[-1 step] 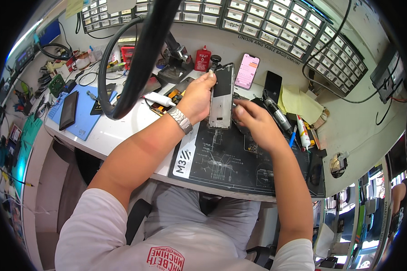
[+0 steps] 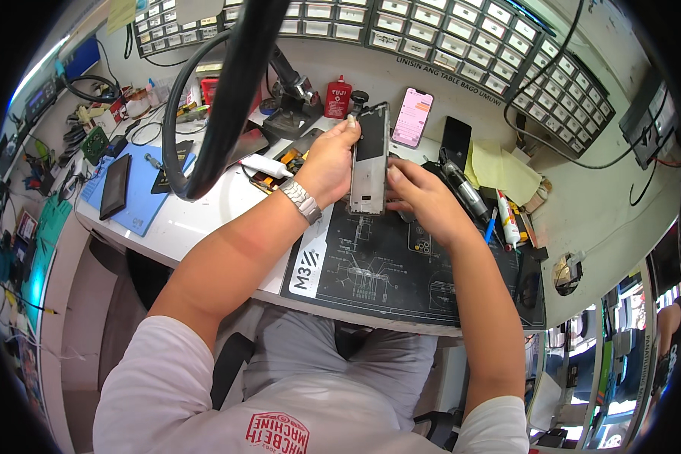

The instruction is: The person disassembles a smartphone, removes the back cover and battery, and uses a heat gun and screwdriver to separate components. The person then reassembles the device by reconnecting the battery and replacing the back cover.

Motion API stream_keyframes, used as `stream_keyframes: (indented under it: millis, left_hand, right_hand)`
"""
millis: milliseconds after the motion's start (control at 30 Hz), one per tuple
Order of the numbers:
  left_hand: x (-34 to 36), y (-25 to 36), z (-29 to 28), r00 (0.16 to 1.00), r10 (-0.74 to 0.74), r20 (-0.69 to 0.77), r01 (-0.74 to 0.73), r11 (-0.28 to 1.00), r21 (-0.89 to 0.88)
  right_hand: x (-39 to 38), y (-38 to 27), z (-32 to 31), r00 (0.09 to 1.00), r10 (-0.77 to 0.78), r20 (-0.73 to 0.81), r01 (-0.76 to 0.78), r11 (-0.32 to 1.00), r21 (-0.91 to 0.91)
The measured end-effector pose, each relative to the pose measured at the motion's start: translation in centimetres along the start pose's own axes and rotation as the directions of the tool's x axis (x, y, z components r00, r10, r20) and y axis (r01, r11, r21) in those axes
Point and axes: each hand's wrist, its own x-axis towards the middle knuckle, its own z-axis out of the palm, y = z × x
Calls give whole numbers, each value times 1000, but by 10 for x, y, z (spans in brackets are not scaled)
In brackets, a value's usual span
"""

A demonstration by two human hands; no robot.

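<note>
My left hand is closed on a phone mid-frame, with its thumb along the left edge. The frame is a thin, upright rectangle, black in its upper part and silver-grey below, and it is held above the dark work mat. At its lower right edge, my right hand has thumb and curled fingers pressed against the side. Some of those fingertips are hidden behind the frame. Behind it, a lit phone with a pink screen leans near the wall, and a dark phone rests to its right.
A thick black arm crosses the upper left foreground. Left lies a blue mat with a dark phone. A red bottle, a microscope-like stand, a white tube, tools and yellow paper surround the mat.
My right hand has moved slightly left and closed in on the frame's right edge. The frame has turned a little; my left hand keeps its hold.
</note>
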Motion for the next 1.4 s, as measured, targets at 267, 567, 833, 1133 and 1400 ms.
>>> stream_keyframes:
  millis: [267, 567, 833, 1133, 1400]
  left_hand:
    - [-13, 13, 30, 974, 168, -153, -125, 958, 256]
    - [-10, 11, 33, 994, 104, -40, -103, 994, 28]
    - [-8, 15, 26, 966, 257, 0, -247, 929, 277]
    - [-14, 6, 22, 988, 20, 153, -96, 860, 502]
    - [-31, -27, 40, 988, 153, 25, -130, 726, 675]
  right_hand:
    - [36, 14, 42, 996, -89, -6, 88, 978, 190]
    - [19, 8, 13, 957, -190, -221, 228, 960, 162]
    - [13, 0, 23, 946, -201, -256, 212, 977, 16]
    - [31, 21, 7, 845, -304, -439, 354, 935, 34]
    - [38, 34, -14, 810, -288, -511, 352, 936, 30]
